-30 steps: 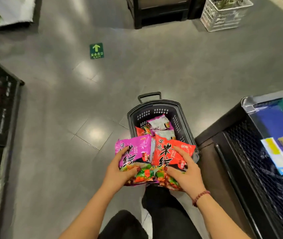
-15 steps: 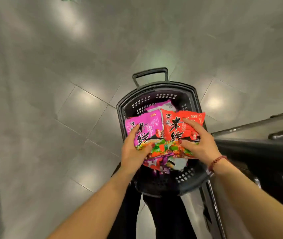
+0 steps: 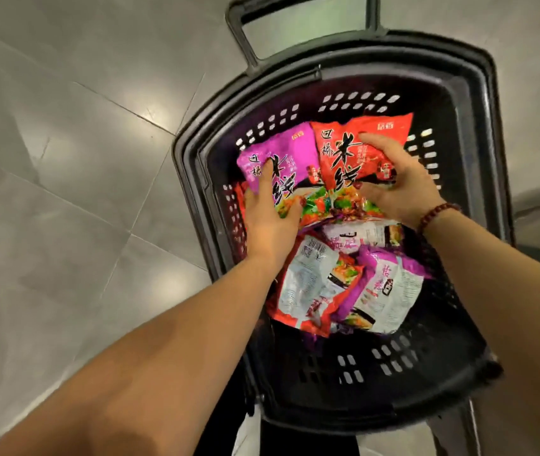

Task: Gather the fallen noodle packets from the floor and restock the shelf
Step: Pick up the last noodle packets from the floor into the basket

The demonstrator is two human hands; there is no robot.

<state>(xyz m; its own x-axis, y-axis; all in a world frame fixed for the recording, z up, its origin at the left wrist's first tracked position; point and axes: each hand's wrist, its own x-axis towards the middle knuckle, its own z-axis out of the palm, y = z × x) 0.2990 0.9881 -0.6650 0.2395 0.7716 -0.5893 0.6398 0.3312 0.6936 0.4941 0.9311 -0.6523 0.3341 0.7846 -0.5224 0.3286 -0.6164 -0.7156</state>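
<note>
A black perforated basket (image 3: 393, 366) stands, handle (image 3: 240, 34) at its far end.

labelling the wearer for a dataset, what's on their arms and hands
Both forearms are bare, with no sleeves in view. The left hand wears no glove or watch. The right hand is gloveless too, with a dark red beaded bracelet round its wrist.

**Basket** (image 3: 183, 159), black, slotted: 1, with 1 pull handle (image 3: 239, 28).
**Hands:** 2, the left hand (image 3: 268, 218) and the right hand (image 3: 393, 182).
**Noodle packets, face up:** 2. The purple packet (image 3: 291, 153) is gripped under the left fingers. The red packet (image 3: 387, 126) is gripped under the right fingers.
**Noodle packets, back up, behind the thumbs toward the wrists:** 3 distinguishable.
- red-edged packet (image 3: 308, 281)
- purple-edged packet (image 3: 390, 291)
- part-hidden packet (image 3: 360, 236), just behind the thumbs

Any packets beneath these cannot be counted.
**Bead bracelet** (image 3: 436, 212): 1, at the right wrist.
</note>
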